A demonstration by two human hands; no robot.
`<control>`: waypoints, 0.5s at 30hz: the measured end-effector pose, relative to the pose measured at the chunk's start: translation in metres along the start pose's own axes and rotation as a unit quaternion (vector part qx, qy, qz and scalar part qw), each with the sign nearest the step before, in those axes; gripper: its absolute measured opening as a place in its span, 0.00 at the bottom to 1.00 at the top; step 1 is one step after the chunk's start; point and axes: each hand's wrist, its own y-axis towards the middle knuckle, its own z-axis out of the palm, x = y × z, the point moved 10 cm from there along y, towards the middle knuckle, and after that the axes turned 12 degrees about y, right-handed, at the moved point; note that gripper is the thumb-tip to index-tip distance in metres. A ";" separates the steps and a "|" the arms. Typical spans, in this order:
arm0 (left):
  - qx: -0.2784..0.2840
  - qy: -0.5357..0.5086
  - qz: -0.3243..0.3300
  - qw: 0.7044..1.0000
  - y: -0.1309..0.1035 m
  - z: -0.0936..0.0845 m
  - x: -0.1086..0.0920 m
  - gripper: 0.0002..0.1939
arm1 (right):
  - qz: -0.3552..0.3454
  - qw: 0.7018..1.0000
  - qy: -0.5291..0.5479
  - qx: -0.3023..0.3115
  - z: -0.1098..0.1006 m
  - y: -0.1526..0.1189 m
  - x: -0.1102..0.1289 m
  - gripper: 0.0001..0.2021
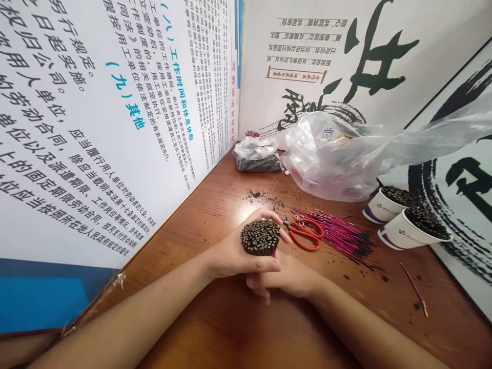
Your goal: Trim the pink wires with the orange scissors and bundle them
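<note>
This looks like a company office corner, with a panel [126, 154] of printed work rules left of the left hand [229, 255], a slogan board [265, 51] beyond it and a wooden counter [219, 323] beneath.

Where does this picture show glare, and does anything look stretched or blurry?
In the head view, light glares off the wooden table just beyond the left hand; also in the head view, the lettered panel looks stretched toward the frame's left edge; in the head view, the held bundle looks fairly crisp, while the panel's smallest print is hard to read.
</note>
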 end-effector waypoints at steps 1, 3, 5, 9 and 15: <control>0.011 -0.023 -0.005 1.000 0.000 0.002 0.002 0.32 | 0.021 0.999 0.036 0.027 0.005 -0.001 -0.005 0.08; 0.010 -0.057 -0.013 0.998 0.001 0.005 0.006 0.33 | 0.047 0.991 0.108 0.062 0.012 -0.001 -0.011 0.08; -0.012 -0.076 -0.021 0.997 0.002 0.004 0.009 0.30 | 0.060 0.982 0.159 0.082 0.016 -0.001 -0.016 0.08; -0.069 -0.059 -0.054 0.994 0.001 -0.002 0.013 0.22 | 0.032 0.989 0.135 0.043 0.008 0.003 -0.016 0.11; -0.101 0.049 -0.062 0.992 -0.004 -0.008 0.004 0.18 | -0.027 0.995 0.054 -0.075 -0.011 0.005 -0.009 0.09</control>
